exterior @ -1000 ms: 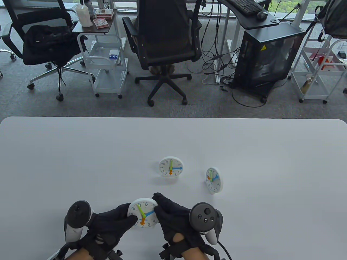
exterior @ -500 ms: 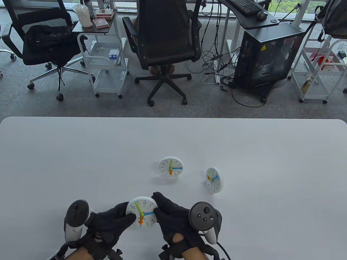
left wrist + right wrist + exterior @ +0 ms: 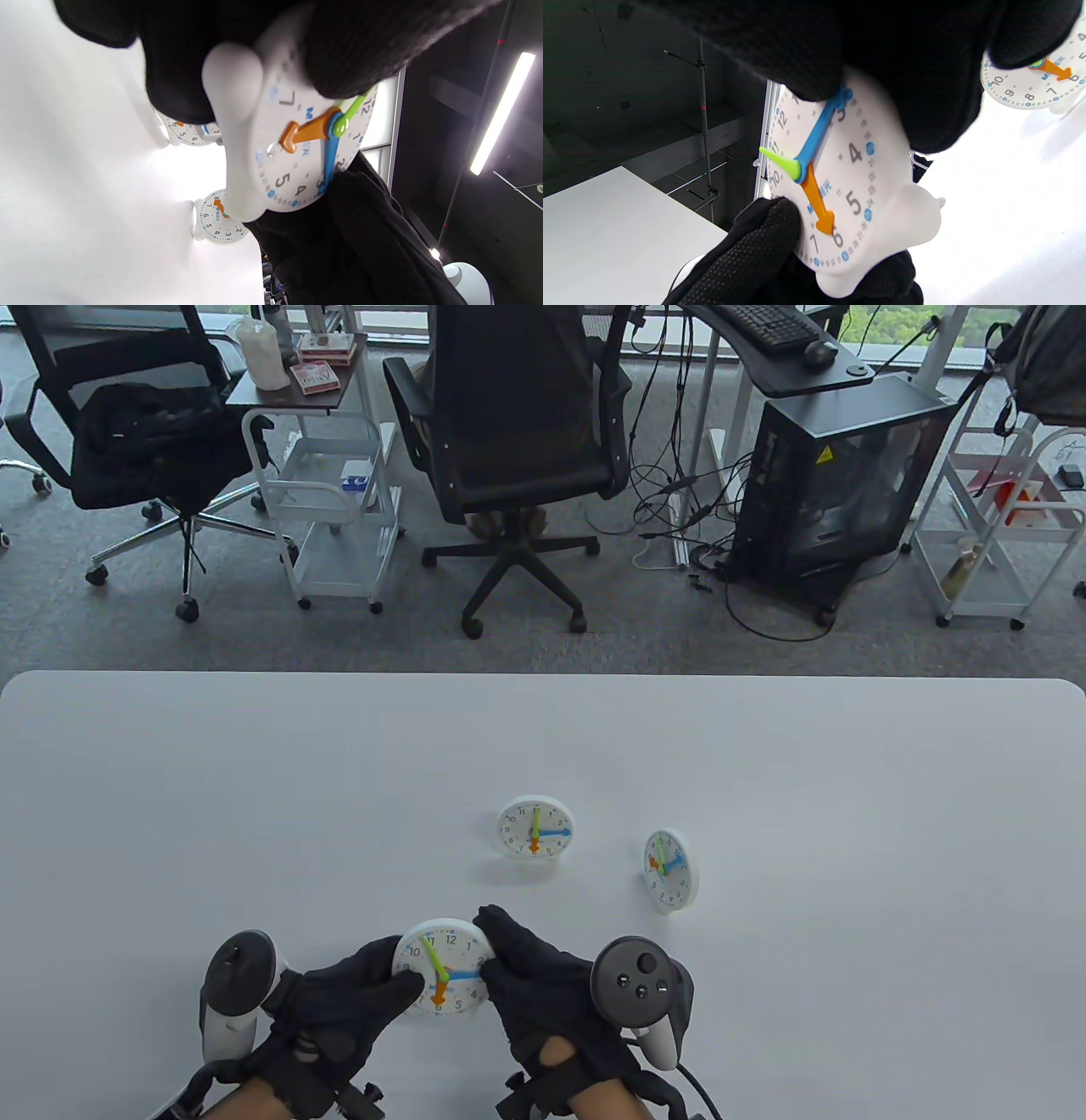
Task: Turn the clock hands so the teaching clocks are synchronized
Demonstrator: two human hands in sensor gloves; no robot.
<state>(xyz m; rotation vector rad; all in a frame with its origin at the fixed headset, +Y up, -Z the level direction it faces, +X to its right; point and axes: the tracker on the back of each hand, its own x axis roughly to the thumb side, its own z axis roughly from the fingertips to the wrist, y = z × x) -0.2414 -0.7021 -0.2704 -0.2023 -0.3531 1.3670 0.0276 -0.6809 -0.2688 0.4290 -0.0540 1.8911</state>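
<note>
Swung round over the past second, the blue hand (image 3: 465,974) of the near teaching clock (image 3: 442,968) now points at the 3. On the white table (image 3: 543,746), the left hand (image 3: 339,1010) grips the clock's left rim while the right hand (image 3: 543,984) clasps its right edge, fingertips (image 3: 814,80) on the blue hand's tip. Two more teaching clocks, the middle clock (image 3: 535,828) and the right clock (image 3: 670,870), stand upright beyond.

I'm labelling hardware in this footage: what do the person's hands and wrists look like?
Both the left hand and the right hand wear black textured gloves with bare forearms showing at the cuffs. A black and white controller-like tracker with round buttons sits on each hand's back. A black cable trails from the right wrist.
</note>
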